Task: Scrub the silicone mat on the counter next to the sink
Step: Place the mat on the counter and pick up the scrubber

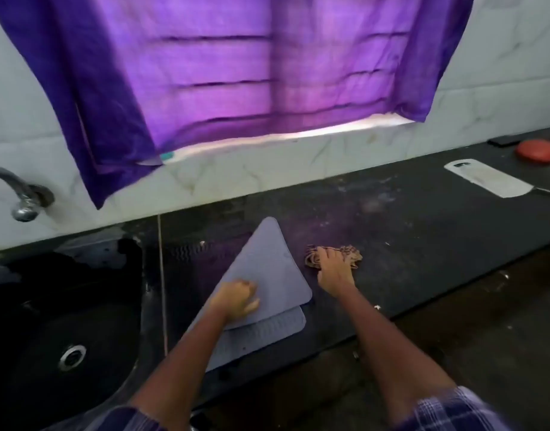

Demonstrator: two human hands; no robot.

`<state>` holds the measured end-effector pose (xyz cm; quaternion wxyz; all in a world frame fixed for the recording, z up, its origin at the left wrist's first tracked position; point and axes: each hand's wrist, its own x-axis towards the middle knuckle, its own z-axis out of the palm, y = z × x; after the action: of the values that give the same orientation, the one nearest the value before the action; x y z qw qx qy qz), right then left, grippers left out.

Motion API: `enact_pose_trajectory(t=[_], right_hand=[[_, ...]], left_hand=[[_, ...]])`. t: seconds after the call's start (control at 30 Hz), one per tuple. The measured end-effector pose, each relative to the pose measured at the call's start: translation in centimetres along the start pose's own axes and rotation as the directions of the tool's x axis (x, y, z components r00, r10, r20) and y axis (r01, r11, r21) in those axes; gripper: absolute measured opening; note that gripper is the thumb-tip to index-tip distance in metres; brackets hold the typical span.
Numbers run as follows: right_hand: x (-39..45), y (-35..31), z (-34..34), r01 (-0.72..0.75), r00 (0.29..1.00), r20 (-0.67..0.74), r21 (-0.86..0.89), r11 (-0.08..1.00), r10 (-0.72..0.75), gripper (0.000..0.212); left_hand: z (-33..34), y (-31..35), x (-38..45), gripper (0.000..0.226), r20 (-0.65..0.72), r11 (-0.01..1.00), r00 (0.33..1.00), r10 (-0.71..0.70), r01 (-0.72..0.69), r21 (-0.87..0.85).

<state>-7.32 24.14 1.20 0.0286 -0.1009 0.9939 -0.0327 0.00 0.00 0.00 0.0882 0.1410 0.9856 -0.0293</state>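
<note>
Soft grey silicone mat (pixel 267 275), folded over itself, looks light and floppy, best pinned flat; left hand (pixel 237 301) presses it with curled fingers, right hand (pixel 332 272) grips a brown scrubber (pixel 345 255).

Mat (pixel 269 275) right of sink (pixel 65 321) (on counter (pixel 423 244))

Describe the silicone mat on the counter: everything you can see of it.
The silicone mat is pale grey-blue, thin and flexible-looking, with rounded corners. It lies on the dark counter just right of the black sink, folded over itself: the upper flap shows a smooth side, while the layer below shows rows of small ridges. The left hand holds the folded flap at its near edge. The right hand does not touch it.
</note>
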Motion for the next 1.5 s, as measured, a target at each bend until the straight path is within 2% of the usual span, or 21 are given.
enact_pose_trajectory(t=[0.1,0.23,0.37,0.47,0.57,0.67,0.77,0.83,0.9,0.93,1.1,1.3,1.4,1.5], right_hand=[[1.4,1.6,0.7,-0.032,0.998,0.059,0.000,0.999,0.032,0.057],[3.7,2.2,1.8,-0.001,0.993,0.115,-0.064,0.998,0.008,0.052],[6.0,1.7,1.8,0.000,0.994,0.108,-0.183,0.983,0.020,0.037],[8.2,1.1,0.7,-0.022,0.999,0.046,-0.118,0.993,0.028,0.034],[10.2,0.5,-0.9,-0.044,0.998,-0.039,0.104,0.994,0.048,0.033],[12.2,-0.9,-2.1,-0.051,0.985,-0.131,0.397,0.917,0.111,0.030],[13.6,-3.2,-2.8,-0.054,0.977,-0.149,0.518,0.854,0.152,0.032],[14.1,-4.7,-2.9,-0.057,0.977,-0.137,0.566,0.823,0.162,0.032],[14.4,-6.1,-2.6,-0.047,0.982,-0.120,0.592,0.805,0.146,0.032],[14.5,-6.8,-2.5,-0.034,0.985,-0.114,0.597,0.801,0.127,0.031],[15.0,-10.0,-1.8,0.046,0.994,-0.104,0.629,0.776,0.025,0.025],[15.2,-15.7,-1.3,0.134,0.989,-0.039,0.626,0.768,-0.141,0.013],[16.2,-19.7,-1.1,0.238,0.967,-0.039,0.479,0.845,-0.250,0.014],[17.6,-24.8,-0.7,0.389,0.918,-0.062,0.320,0.864,-0.391,0.031]], left_hand=[[2.2,1.2,0.4,0.053,0.128,0.997,0.989,0.069,-0.067,-0.025],[3.6,1.5,1.4,0.052,0.111,0.993,0.987,0.115,-0.113,-0.020],[3.4,1.4,2.4,0.038,0.086,0.990,0.986,0.142,-0.142,-0.009],[2.3,0.5,3.1,0.036,0.036,0.995,0.995,0.092,-0.090,-0.053],[0.4,-1.7,3.3,0.031,-0.132,0.985,0.989,-0.071,0.049,-0.166],[-1.7,-4.7,2.9,0.027,-0.234,0.938,0.922,-0.307,0.251,-0.240],[-3.1,-8.0,1.7,0.027,-0.237,0.831,0.814,-0.530,0.443,-0.335],[-3.5,-10.1,0.4,0.038,-0.201,0.724,0.719,-0.665,0.556,-0.408],[-3.5,-11.8,-0.8,0.052,-0.173,0.651,0.644,-0.746,0.649,-0.392],[-3.4,-12.5,-1.3,0.055,-0.165,0.644,0.633,-0.757,0.680,-0.351],[-2.6,-15.4,-3.5,0.048,-0.103,0.688,0.681,-0.725,0.707,-0.167],[-0.7,-19.0,-4.4,0.038,0.006,0.703,0.707,-0.708,0.705,-0.099],[0.2,-21.2,-4.0,0.043,0.061,0.731,0.735,-0.675,0.678,-0.079],[1.0,-23.6,-2.3,0.054,0.111,0.742,0.756,-0.645,0.655,-0.144]])
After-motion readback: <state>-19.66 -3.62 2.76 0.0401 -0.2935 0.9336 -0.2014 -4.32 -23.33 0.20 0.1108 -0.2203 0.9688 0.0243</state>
